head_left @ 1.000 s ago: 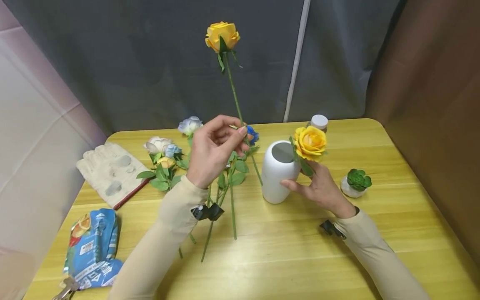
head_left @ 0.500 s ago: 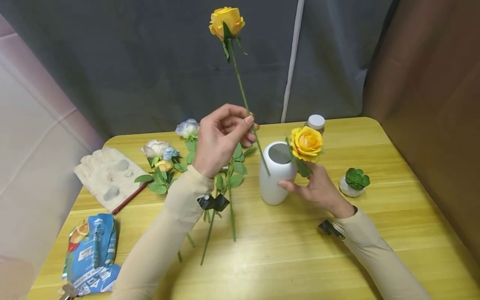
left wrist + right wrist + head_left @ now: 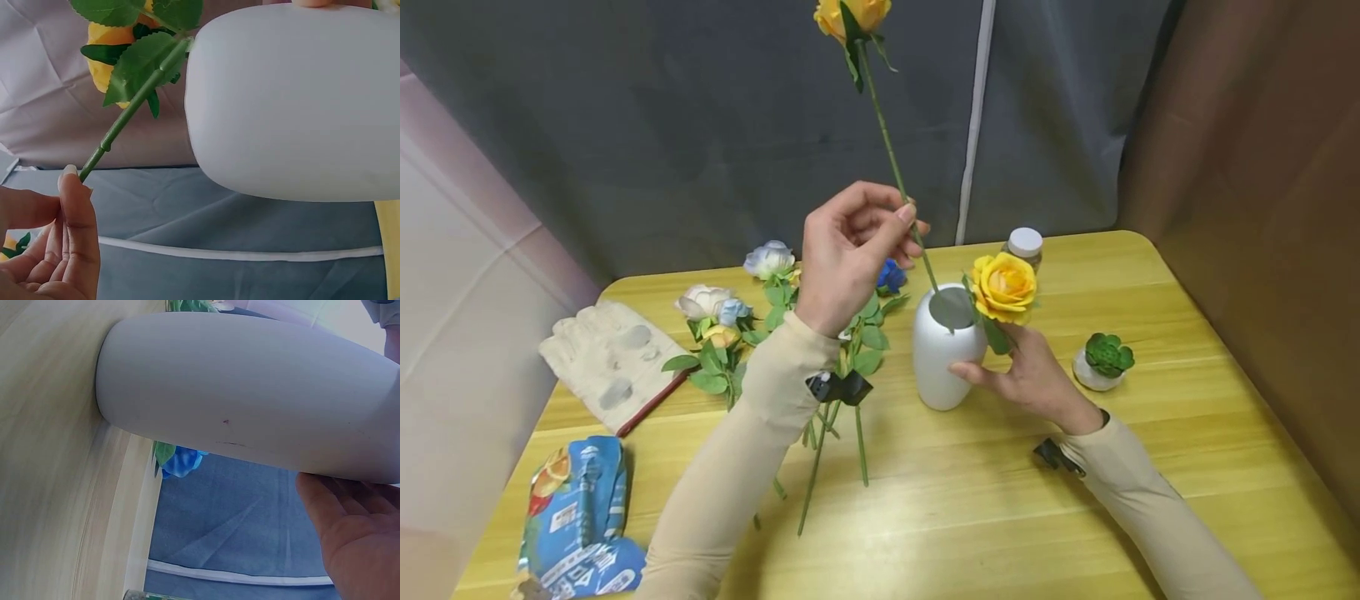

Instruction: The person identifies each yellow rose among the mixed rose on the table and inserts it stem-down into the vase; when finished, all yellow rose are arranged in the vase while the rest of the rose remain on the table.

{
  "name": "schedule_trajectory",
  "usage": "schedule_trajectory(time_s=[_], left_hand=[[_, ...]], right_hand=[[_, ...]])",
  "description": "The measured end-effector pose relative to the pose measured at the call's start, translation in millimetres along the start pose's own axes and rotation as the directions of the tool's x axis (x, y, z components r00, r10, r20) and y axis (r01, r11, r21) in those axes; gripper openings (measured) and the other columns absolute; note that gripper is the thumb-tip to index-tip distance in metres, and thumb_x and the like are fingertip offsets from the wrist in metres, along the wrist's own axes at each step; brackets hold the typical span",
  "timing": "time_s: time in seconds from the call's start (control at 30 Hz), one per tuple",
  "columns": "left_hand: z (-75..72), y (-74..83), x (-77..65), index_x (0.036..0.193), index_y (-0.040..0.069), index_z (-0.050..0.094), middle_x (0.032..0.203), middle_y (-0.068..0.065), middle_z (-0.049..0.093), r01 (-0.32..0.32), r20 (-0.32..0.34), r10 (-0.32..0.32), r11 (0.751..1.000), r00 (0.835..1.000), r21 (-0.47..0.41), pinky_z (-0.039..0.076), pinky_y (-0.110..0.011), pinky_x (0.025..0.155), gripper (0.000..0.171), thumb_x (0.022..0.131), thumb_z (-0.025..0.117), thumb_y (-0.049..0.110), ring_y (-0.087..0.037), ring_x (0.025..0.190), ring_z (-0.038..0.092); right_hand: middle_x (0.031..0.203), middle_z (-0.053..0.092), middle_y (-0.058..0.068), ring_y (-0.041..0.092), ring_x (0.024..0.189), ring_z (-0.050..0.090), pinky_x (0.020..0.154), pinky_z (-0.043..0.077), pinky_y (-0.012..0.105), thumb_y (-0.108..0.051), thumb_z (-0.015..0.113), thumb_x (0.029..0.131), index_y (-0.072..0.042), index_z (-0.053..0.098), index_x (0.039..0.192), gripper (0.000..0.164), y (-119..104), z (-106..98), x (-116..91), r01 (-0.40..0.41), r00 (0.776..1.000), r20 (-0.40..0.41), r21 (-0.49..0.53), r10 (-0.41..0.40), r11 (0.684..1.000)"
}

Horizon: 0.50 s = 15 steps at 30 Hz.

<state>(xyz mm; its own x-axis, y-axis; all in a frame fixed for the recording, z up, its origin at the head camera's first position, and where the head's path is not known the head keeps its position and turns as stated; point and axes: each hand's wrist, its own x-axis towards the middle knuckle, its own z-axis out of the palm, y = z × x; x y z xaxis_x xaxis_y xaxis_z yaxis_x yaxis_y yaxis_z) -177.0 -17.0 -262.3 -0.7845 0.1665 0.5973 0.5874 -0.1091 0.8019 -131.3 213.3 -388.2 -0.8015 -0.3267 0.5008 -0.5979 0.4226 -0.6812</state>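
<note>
A white vase (image 3: 934, 367) stands upright on the wooden table. My left hand (image 3: 853, 258) pinches the green stem of a yellow rose (image 3: 883, 125) between thumb and fingers, above and left of the vase. The flower runs off the top of the head view, and the stem's lower end dips into the mouth. In the left wrist view the stem (image 3: 125, 117) meets the vase's rim. My right hand (image 3: 1041, 379) grips the vase's right side, thumb in front, other fingers mostly hidden behind it. A second yellow rose (image 3: 1003, 287) leans out over the rim on the right.
Several loose artificial flowers lie left of the vase, among them a white one (image 3: 703, 302) and a blue one (image 3: 891, 276). Further left are a work glove (image 3: 613, 362) and a blue packet (image 3: 576, 508). A white-capped jar (image 3: 1025, 243) and potted succulent (image 3: 1107, 357) stand to the right.
My left hand has moved up and right with the yellow rose, bringing the stem's end from beside the vase into its mouth. My right hand keeps its grip on the vase.
</note>
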Motion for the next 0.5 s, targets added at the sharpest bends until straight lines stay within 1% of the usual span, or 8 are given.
schedule_trajectory(time_s=[0.17, 0.27, 0.37, 0.5], left_hand=[[0.8, -3.7, 2.4, 0.101, -0.006, 0.066, 0.084, -0.018, 0.076, 0.01, -0.018, -0.01, 1.0, 1.0, -0.008, 0.061, -0.039, 0.059, 0.008, 0.098, 0.068, 0.001, -0.017, 0.06, 0.071], [0.9, -7.6, 3.5, 0.101, -0.006, 0.066, 0.084, -0.018, 0.076, 0.022, -0.019, -0.023, 1.0, 1.0, -0.016, 0.061, -0.039, 0.06, 0.009, 0.097, 0.068, 0.001, -0.017, 0.06, 0.071], [1.8, -12.6, 2.9, 0.101, -0.006, 0.066, 0.084, -0.018, 0.076, 0.045, -0.006, -0.045, 0.999, 0.999, -0.012, 0.062, -0.039, 0.061, 0.008, 0.098, 0.068, 0.002, -0.016, 0.061, 0.071], [4.9, -18.8, -0.4, 0.101, -0.005, 0.067, 0.087, -0.025, 0.074, 0.057, 0.015, -0.057, 0.998, 0.998, 0.008, 0.062, -0.039, 0.061, 0.008, 0.098, 0.067, 0.002, -0.018, 0.061, 0.071]], right_hand=[[0.142, 0.062, 0.015, 0.028, 0.128, 0.061, 0.106, 0.049, 0.05, -0.029, 0.084, 0.085, -0.007, 0.05, 0.149, 0.076, 0, 1, 0, 0.01, 1.0, 0.006, -0.006, -0.01, 1.0], [0.141, 0.063, 0.014, 0.028, 0.127, 0.061, 0.106, 0.049, 0.05, -0.031, 0.084, 0.086, -0.008, 0.05, 0.149, 0.075, 1, 1, 0, 0.01, 1.0, 0.007, -0.007, -0.01, 1.0], [0.141, 0.063, 0.014, 0.028, 0.127, 0.061, 0.105, 0.05, 0.052, -0.037, 0.082, 0.087, -0.008, 0.051, 0.149, 0.075, 2, 0, 0, 0.016, 1.0, 0.002, -0.008, -0.016, 1.0], [0.14, 0.063, 0.015, 0.029, 0.126, 0.061, 0.103, 0.05, 0.054, -0.045, 0.08, 0.089, -0.008, 0.052, 0.148, 0.075, 3, 0, 0, 0.021, 1.0, -0.003, -0.01, -0.021, 1.0]])
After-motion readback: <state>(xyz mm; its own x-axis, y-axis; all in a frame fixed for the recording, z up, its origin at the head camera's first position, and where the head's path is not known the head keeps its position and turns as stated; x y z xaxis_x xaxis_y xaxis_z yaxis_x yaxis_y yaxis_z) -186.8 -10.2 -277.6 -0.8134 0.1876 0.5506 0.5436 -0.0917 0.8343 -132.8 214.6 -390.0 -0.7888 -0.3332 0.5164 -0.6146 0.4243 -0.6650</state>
